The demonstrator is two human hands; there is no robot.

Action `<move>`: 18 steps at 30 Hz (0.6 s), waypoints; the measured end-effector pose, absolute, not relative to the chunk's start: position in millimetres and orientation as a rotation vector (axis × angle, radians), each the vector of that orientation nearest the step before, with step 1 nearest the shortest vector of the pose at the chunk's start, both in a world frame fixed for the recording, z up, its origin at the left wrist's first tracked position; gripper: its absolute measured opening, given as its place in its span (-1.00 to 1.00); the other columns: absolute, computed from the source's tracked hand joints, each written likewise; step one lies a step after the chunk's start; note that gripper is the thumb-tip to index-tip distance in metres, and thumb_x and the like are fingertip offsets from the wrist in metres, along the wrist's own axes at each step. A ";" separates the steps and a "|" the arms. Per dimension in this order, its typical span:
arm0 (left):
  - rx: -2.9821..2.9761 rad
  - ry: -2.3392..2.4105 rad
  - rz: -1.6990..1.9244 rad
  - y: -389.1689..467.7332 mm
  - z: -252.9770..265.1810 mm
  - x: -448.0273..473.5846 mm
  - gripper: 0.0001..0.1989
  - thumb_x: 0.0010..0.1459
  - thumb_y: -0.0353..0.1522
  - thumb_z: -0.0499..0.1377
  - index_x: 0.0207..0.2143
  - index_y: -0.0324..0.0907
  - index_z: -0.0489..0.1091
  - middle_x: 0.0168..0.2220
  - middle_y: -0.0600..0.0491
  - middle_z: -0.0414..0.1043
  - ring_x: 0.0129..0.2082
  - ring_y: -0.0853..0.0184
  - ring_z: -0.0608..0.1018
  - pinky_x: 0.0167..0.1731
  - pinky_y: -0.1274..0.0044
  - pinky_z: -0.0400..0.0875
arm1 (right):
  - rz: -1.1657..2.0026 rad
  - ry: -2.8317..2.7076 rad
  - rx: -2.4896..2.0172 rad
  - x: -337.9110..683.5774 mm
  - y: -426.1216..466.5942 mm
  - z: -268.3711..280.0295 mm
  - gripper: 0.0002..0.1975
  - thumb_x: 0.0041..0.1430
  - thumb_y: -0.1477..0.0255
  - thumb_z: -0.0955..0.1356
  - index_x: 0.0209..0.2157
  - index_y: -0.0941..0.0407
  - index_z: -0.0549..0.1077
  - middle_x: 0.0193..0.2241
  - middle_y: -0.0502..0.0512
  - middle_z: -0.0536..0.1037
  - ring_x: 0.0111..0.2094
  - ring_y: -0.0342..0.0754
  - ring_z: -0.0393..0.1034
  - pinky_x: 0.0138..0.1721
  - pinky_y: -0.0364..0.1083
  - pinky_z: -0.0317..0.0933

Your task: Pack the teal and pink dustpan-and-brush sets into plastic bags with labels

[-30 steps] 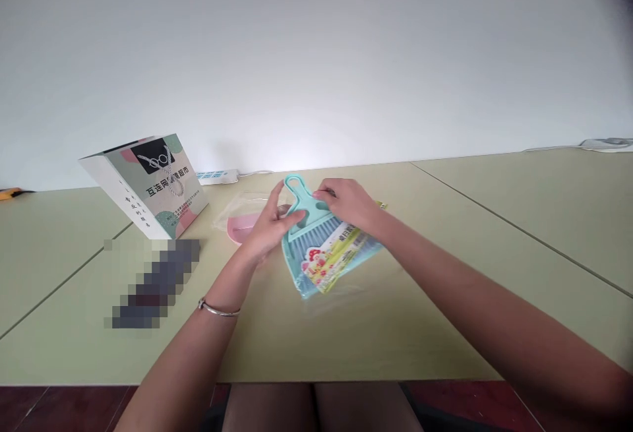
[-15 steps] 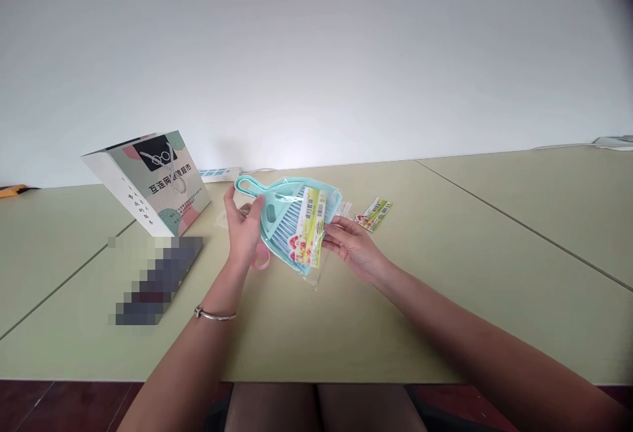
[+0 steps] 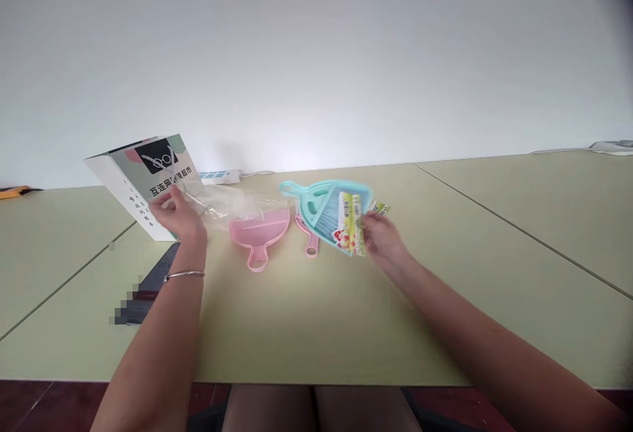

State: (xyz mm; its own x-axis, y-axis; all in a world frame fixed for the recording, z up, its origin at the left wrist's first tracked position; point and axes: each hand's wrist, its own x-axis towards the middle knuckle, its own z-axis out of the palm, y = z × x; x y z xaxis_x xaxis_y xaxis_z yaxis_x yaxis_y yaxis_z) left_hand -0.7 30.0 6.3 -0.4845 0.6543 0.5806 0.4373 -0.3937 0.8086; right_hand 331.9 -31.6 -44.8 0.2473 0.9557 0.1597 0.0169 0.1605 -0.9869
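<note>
My right hand (image 3: 386, 237) grips a teal dustpan (image 3: 316, 204) at its wide edge, with a teal brush (image 3: 327, 217) nested in it and a printed card (image 3: 350, 221) over the bristles. Motion blurs this set slightly. My left hand (image 3: 179, 214), fingers pinched together in front of the paper bag, is closed on a clear plastic bag (image 3: 227, 204) that trails right toward the dustpans. Beneath its end lies a pink dustpan (image 3: 260, 234), handle toward me. A pink brush (image 3: 310, 241) rests beside it, partly hidden by the teal set.
The paper shopping bag (image 3: 133, 188) with rope handles stands tilted at the left. In front of it lies a dark flat object (image 3: 153, 287), partly pixelated. Behind are a white power strip (image 3: 220, 176) and the wall. Another printed card (image 3: 380, 208) lies beyond my right hand.
My left hand has left the teal dustpan's handle and moved left with the clear plastic bag. The teal set has shifted right in my right hand, uncovering the pink dustpan and brush.
</note>
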 end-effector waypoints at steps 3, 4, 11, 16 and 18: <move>1.180 1.944 2.136 21.3 -0.3 -20.5 -0.76 0.18 -0.22 0.01 -0.22 -0.16 0.03 -0.25 0.05 0.13 -0.12 0.23 0.31 -0.11 0.24 0.17 | 0.442 -1.061 -1.282 364.5 -24.0 -34.1 -0.87 0.07 0.30 0.22 -0.41 0.03 0.13 -0.47 0.00 0.41 -0.49 -0.08 0.37 -0.48 -0.10 0.27; 1.134 2.011 2.134 17.3 -2.0 -20.6 -0.67 0.10 -0.24 0.12 -0.20 -0.18 0.06 -0.13 -0.03 0.12 -0.02 0.12 0.25 -0.03 0.14 0.08 | 0.249 -1.077 -1.319 373.9 -24.0 -29.8 -0.87 0.07 0.31 0.23 -0.40 0.03 0.15 -0.47 0.00 0.39 -0.49 -0.09 0.35 -0.48 -0.11 0.25; 1.844 2.078 2.266 -4.2 7.7 26.7 -0.57 0.21 -0.28 -0.01 0.11 -0.20 0.04 0.23 -0.17 -0.19 0.26 0.05 -0.06 0.01 0.05 -0.10 | 0.114 -0.768 -1.179 401.4 -29.1 -4.9 -0.88 0.03 0.46 0.27 -0.40 0.03 0.17 -0.48 -0.03 0.33 -0.44 -0.11 0.32 -0.34 -0.09 0.26; 1.970 1.375 1.749 -13.7 7.9 77.8 -0.61 0.16 -0.24 0.06 0.03 -0.17 0.21 0.09 -0.15 0.23 0.17 0.14 0.25 0.13 0.19 0.10 | 0.533 -0.714 -1.050 385.4 -22.7 -3.5 -0.84 -0.08 0.47 0.29 -0.48 0.05 0.14 -0.55 -0.07 0.37 -0.51 -0.14 0.39 -0.39 -0.08 0.36; 1.722 1.060 1.371 -18.8 5.9 92.4 -0.58 0.15 -0.21 0.10 0.05 -0.08 0.19 0.14 -0.10 0.22 0.12 0.16 0.33 0.06 0.23 0.26 | 0.882 -0.820 -1.043 368.2 -25.1 -8.6 -0.88 -0.13 0.47 0.33 -0.52 0.08 0.25 -0.56 -0.05 0.43 -0.53 -0.15 0.40 -0.40 -0.10 0.37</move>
State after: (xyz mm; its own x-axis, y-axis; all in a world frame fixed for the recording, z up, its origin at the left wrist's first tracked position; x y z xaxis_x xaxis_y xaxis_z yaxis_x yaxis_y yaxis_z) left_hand 92.4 -18.8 5.9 0.1116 0.9007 0.4198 0.1792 -0.4337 0.8830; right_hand 368.2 -25.1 -8.6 0.4161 0.8979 0.1440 -0.2087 0.2484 -0.9459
